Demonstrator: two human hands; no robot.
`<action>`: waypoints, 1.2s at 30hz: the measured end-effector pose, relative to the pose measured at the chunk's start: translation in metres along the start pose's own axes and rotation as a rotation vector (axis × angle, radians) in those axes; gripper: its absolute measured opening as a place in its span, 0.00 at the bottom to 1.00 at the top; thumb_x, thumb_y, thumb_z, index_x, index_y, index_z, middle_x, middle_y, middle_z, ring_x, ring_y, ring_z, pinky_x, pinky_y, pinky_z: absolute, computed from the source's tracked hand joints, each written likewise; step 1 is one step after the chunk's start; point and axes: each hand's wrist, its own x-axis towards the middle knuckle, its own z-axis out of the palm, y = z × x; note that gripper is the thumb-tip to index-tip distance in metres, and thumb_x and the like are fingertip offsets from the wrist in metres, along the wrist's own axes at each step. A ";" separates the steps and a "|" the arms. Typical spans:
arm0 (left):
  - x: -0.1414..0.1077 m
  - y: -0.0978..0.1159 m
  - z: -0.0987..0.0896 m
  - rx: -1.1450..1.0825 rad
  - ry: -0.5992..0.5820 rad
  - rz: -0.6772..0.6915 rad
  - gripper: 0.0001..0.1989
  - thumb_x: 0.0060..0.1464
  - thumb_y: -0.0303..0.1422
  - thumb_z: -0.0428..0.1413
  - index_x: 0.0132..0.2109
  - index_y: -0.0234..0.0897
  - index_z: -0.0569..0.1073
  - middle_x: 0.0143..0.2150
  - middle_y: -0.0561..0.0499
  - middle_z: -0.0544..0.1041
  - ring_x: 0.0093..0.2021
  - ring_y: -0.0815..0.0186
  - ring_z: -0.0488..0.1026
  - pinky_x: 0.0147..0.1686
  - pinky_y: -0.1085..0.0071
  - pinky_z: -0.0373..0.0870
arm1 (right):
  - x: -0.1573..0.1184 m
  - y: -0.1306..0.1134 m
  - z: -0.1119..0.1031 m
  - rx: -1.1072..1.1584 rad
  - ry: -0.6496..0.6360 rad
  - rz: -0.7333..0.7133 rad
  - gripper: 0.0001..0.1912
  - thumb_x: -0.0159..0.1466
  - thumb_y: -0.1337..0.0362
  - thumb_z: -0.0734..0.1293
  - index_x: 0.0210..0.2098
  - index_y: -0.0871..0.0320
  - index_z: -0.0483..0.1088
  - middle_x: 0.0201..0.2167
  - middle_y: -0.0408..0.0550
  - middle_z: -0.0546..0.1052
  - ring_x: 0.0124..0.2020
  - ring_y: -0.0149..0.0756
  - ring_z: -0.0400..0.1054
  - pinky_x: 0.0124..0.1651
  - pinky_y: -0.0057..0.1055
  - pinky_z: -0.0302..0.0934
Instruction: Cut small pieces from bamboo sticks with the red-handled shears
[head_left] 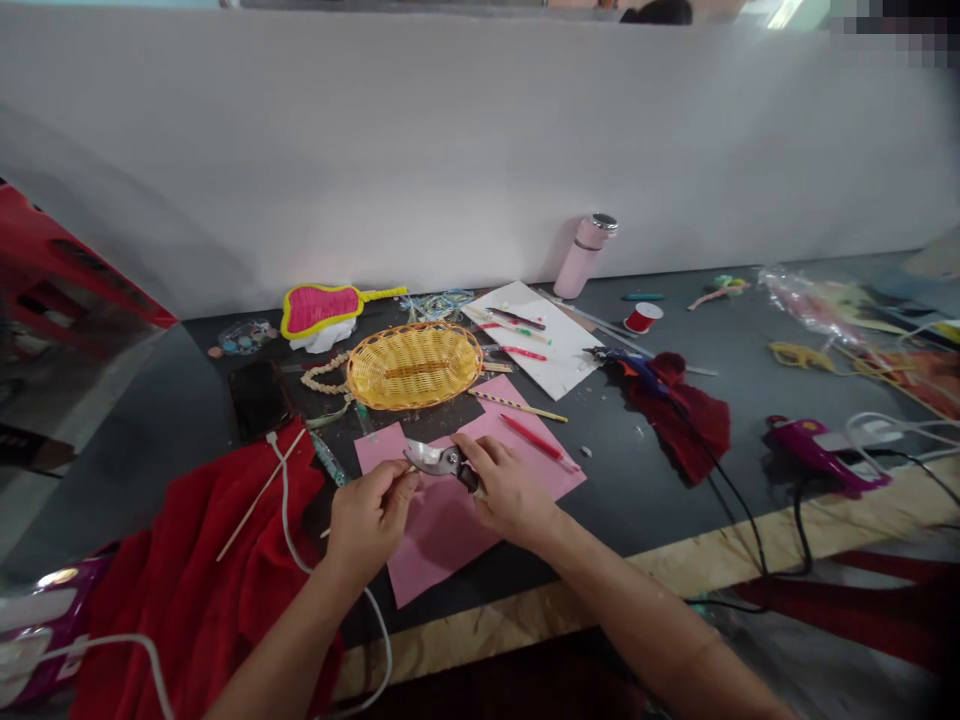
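Observation:
My right hand (514, 492) is closed around the dark handles of a pair of pruning shears (442, 460), whose blades point left. Just left of them, my left hand (369, 512) pinches a thin pale stick (325, 533); one end shows beside the hand and the fingertips are close to the blades. Whether the blades touch the stick, I cannot tell. Below both hands lie pink paper sheets (435, 550). A red pen (536, 440) and a patterned pencil (525, 405) rest beyond my right hand. Straight ahead is a yellow oval wicker basket (416, 370).
A phone (257, 395) and red cloth (195, 540) lie to the left, with another thin stick (259, 495) on the cloth. Farther back stand a pink-yellow paddle-shaped item (322, 310) and a pink bottle (581, 258). At right are a glue gun (637, 368), thread spool (643, 318) and cables.

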 end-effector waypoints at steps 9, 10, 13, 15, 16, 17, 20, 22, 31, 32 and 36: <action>0.011 -0.010 -0.012 0.034 0.183 0.059 0.14 0.61 0.35 0.46 0.47 0.36 0.72 0.43 0.46 0.78 0.44 0.64 0.74 0.45 0.69 0.69 | 0.010 0.024 -0.011 -0.011 0.008 -0.066 0.35 0.55 0.73 0.60 0.62 0.58 0.53 0.49 0.55 0.68 0.49 0.42 0.62 0.53 0.39 0.58; 0.015 -0.010 -0.015 0.075 0.202 0.037 0.13 0.60 0.35 0.48 0.47 0.36 0.73 0.44 0.46 0.78 0.44 0.63 0.74 0.45 0.68 0.69 | 0.010 0.025 -0.011 -0.005 0.017 -0.068 0.35 0.55 0.73 0.60 0.62 0.58 0.53 0.49 0.54 0.68 0.49 0.42 0.61 0.54 0.39 0.57; 0.030 -0.013 -0.026 0.227 0.139 0.079 0.12 0.59 0.34 0.49 0.45 0.37 0.74 0.47 0.46 0.77 0.48 0.62 0.72 0.49 0.66 0.67 | 0.010 0.027 -0.011 0.015 0.022 -0.077 0.35 0.55 0.74 0.59 0.62 0.56 0.52 0.51 0.53 0.67 0.50 0.41 0.61 0.55 0.39 0.57; 0.044 -0.017 -0.029 0.374 0.071 0.151 0.11 0.59 0.33 0.50 0.44 0.36 0.74 0.48 0.45 0.76 0.50 0.59 0.70 0.52 0.63 0.65 | 0.009 0.027 -0.010 0.022 0.027 -0.084 0.34 0.56 0.73 0.60 0.62 0.55 0.52 0.51 0.53 0.67 0.50 0.41 0.61 0.55 0.40 0.57; 0.052 -0.020 -0.030 0.460 0.026 0.193 0.12 0.58 0.32 0.50 0.46 0.36 0.74 0.48 0.45 0.76 0.50 0.58 0.70 0.52 0.61 0.64 | 0.009 0.027 -0.010 0.023 0.029 -0.089 0.34 0.56 0.72 0.60 0.62 0.55 0.53 0.51 0.53 0.67 0.50 0.42 0.61 0.55 0.40 0.57; 0.061 -0.023 -0.029 0.539 -0.018 0.237 0.12 0.58 0.32 0.50 0.47 0.36 0.73 0.48 0.45 0.76 0.50 0.57 0.69 0.53 0.60 0.63 | 0.009 0.027 -0.009 0.024 0.032 -0.094 0.33 0.57 0.71 0.61 0.62 0.55 0.52 0.51 0.54 0.67 0.51 0.42 0.61 0.54 0.40 0.57; 0.083 -0.034 -0.022 0.722 -0.109 0.313 0.14 0.55 0.32 0.53 0.49 0.36 0.73 0.48 0.43 0.76 0.50 0.54 0.67 0.51 0.58 0.63 | 0.009 0.028 -0.009 0.026 0.041 -0.117 0.35 0.56 0.71 0.62 0.62 0.57 0.52 0.52 0.55 0.66 0.51 0.43 0.61 0.54 0.40 0.57; 0.093 -0.040 -0.017 0.797 -0.126 0.329 0.14 0.54 0.33 0.55 0.47 0.37 0.73 0.45 0.43 0.76 0.48 0.53 0.67 0.48 0.58 0.64 | 0.009 0.029 -0.009 0.025 0.046 -0.133 0.37 0.54 0.73 0.61 0.63 0.57 0.51 0.53 0.55 0.66 0.52 0.42 0.60 0.54 0.40 0.57; 0.105 -0.049 -0.012 0.895 -0.131 0.453 0.11 0.59 0.31 0.47 0.35 0.37 0.73 0.33 0.44 0.75 0.39 0.57 0.69 0.37 0.64 0.62 | 0.008 0.029 -0.005 0.000 0.033 -0.164 0.38 0.54 0.73 0.60 0.63 0.56 0.50 0.53 0.55 0.66 0.54 0.43 0.59 0.54 0.42 0.57; 0.106 -0.050 -0.012 0.897 -0.134 0.451 0.11 0.59 0.31 0.46 0.35 0.37 0.73 0.33 0.44 0.74 0.39 0.58 0.69 0.37 0.64 0.62 | 0.008 0.029 -0.006 0.004 0.030 -0.166 0.37 0.54 0.73 0.60 0.63 0.57 0.50 0.53 0.55 0.66 0.54 0.43 0.59 0.54 0.42 0.57; 0.109 -0.051 -0.012 0.904 -0.145 0.445 0.13 0.60 0.31 0.44 0.36 0.37 0.73 0.33 0.45 0.74 0.37 0.59 0.69 0.36 0.66 0.62 | 0.008 0.028 -0.007 0.009 0.021 -0.158 0.37 0.54 0.73 0.59 0.63 0.57 0.50 0.53 0.55 0.66 0.54 0.42 0.59 0.54 0.41 0.57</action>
